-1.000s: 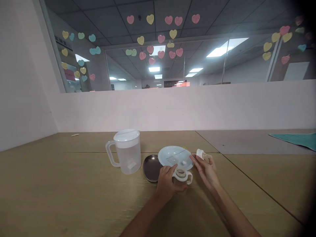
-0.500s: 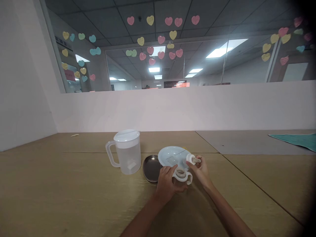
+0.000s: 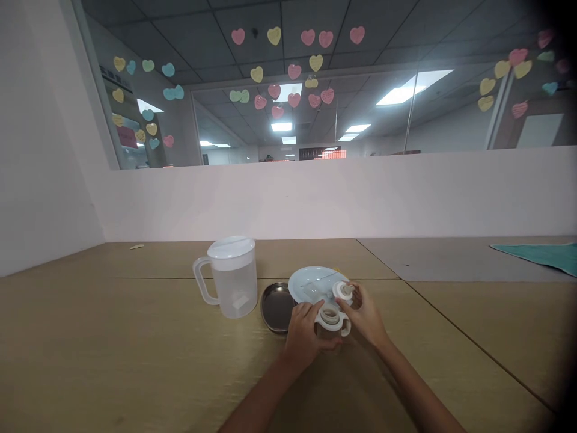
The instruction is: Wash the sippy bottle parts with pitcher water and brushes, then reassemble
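Observation:
My left hand point(image 3: 304, 329) is wrapped round a baby bottle point(image 3: 330, 319), which stands upright with its threaded mouth uncovered and a white handle on its right side. Just above and to the right of the mouth, my right hand point(image 3: 366, 310) pinches the bottle's white nipple cap point(image 3: 343, 291). The nipple leans to the right, toward my fingers, and the cap is apart from the bottle. Behind both hands lies a pale blue plate point(image 3: 300, 278) with clear pieces on it. Left of the plate a dark metal dish point(image 3: 276, 308) is partly hidden by my left hand.
A lidded translucent pitcher point(image 3: 234, 279) stands left of the dish, its handle pointing left. Far right on the table lies a green cloth point(image 3: 541, 255). A low white wall point(image 3: 288, 204) with a window above it closes off the table's back edge.
My right hand has moved slightly left with the nipple cap and turned it, so its nipple points less to the side. My left hand and the bottle have stayed in place.

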`<state>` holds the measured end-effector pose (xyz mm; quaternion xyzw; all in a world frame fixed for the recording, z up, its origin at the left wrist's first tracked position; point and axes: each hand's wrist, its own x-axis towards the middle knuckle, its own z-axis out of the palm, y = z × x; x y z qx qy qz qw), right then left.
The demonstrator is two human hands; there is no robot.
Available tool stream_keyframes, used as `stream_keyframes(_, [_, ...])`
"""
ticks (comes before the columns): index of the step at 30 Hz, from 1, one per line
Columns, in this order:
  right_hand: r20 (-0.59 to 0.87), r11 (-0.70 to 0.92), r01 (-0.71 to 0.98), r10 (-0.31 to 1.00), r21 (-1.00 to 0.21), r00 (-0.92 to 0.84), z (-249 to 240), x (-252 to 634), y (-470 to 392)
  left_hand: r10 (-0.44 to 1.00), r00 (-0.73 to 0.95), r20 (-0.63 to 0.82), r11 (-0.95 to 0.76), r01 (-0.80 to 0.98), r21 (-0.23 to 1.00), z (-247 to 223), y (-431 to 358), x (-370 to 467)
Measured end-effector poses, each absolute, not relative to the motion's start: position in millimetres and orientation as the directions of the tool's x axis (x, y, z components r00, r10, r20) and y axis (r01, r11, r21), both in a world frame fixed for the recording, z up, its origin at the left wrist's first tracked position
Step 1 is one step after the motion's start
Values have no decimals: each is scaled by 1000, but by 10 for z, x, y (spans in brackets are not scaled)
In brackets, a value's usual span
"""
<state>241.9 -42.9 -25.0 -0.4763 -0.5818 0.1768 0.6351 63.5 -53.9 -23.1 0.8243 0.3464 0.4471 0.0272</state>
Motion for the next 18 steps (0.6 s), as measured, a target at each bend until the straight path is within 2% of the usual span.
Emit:
stream_keyframes(7, [602, 438, 471, 746, -766, 286, -215, 2449, -466, 599, 412, 686, -762, 556, 331, -203, -549, 608])
stream_keyframes(11, [611, 376, 557, 723, -740, 324, -145, 2431, -538, 534, 452, 714, -812, 510, 284, -4, -681, 592])
stream_keyframes(13, [620, 362, 590, 716, -722, 319, -135, 2422, -560, 499, 333, 800, -822, 476, 314, 222, -851, 599])
stream_keyframes(16, [651, 387, 604, 694, -697, 306, -168, 2419, -550, 466, 96, 880, -848, 331, 413, 729, -1242, 598])
stream_keyframes(18, [661, 409, 591, 686, -695, 302, -195, 2419, -534, 418, 4, 908, -886, 223, 407, 1136, -1513, 577])
